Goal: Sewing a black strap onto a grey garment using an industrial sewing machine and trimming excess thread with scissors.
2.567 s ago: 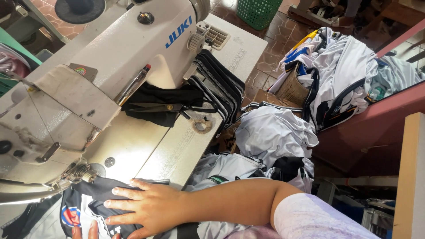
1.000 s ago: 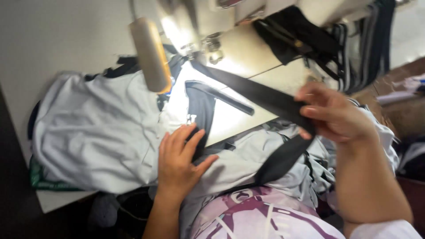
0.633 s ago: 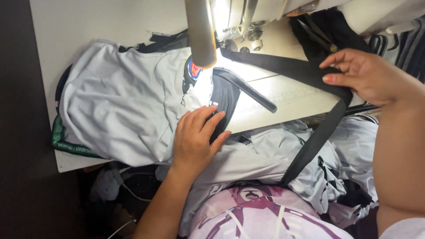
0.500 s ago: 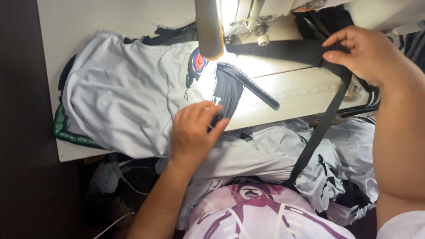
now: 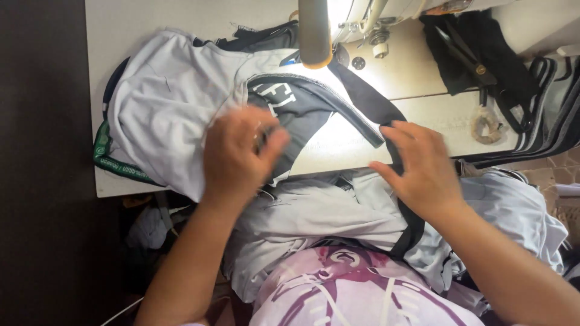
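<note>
While the left hand (image 5: 238, 151) presses flat, fingers loosely curled, on the grey shirt (image 5: 175, 108) where its dark panel (image 5: 296, 115) begins, the right hand (image 5: 420, 163) lies spread and released on a black strip (image 5: 368, 99). That strip runs from under the sewing machine (image 5: 362, 18) across the lit tabletop (image 5: 423, 78) and down over its near edge into more grey cloth (image 5: 326, 211) on the lap. Scissors (image 5: 465, 54) lie on black fabric (image 5: 459, 42) at far right.
</note>
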